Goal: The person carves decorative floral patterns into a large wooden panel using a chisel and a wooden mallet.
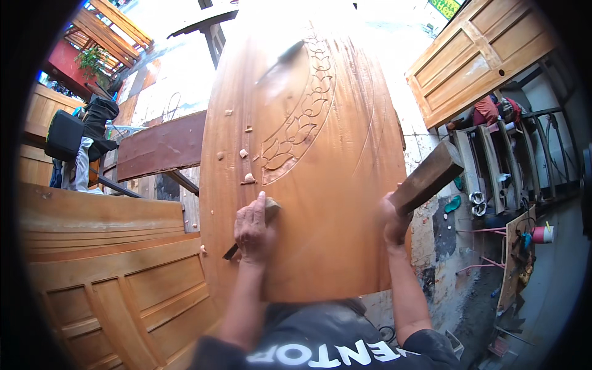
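A long wooden door panel lies in front of me, carved with a leafy vine band along a curved line. My left hand is closed around a chisel near the panel's left side. The tool's dark flat blade points down left, and the end of its wooden handle shows above the thumb. My right hand, over the panel's right edge, grips a thick wooden mallet that slants up to the right. Its handle is mostly hidden by the fingers. Small wood chips lie left of the carving.
Other panelled doors stand at lower left and upper right. A brown board lies beyond the left edge. At far left is a black bag. Clamps or metal frames and a pink-legged stool are on the right.
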{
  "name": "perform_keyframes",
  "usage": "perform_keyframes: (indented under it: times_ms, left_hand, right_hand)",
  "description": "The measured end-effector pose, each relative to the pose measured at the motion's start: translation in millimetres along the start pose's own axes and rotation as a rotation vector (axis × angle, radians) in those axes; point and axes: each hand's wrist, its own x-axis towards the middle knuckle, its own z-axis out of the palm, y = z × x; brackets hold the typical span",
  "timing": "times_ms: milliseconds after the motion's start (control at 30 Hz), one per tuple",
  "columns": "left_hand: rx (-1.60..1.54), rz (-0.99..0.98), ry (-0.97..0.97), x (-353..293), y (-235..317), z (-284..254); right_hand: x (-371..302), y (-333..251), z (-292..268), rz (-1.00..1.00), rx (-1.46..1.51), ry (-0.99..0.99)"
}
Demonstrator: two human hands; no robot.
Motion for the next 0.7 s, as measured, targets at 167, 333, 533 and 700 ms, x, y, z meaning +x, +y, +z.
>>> perform_keyframes:
  times_ms: [167,333,533,700]
  left_hand:
    - [0.058,-0.056,0.056,-7.4,0.4,2.7]
    - [0.181,-0.089,0.09,-5.5,3.9,10.4]
    - [0.353,-0.177,0.129,-20.5,1.4,14.1]
    - [0.353,-0.217,0.101,-7.4,10.3,23.4]
  right_hand:
    - [-0.4,26.9,-19.4,-0.084,-0.194,-0.069]
    - [12.6,50.1,-43.5,-0.375,-0.853,-0.16]
    - [14.4,16.0,-41.7,0.293,0.182,-0.337]
    - [47.0,11.4,-102.6,0.483,0.204,-0.537]
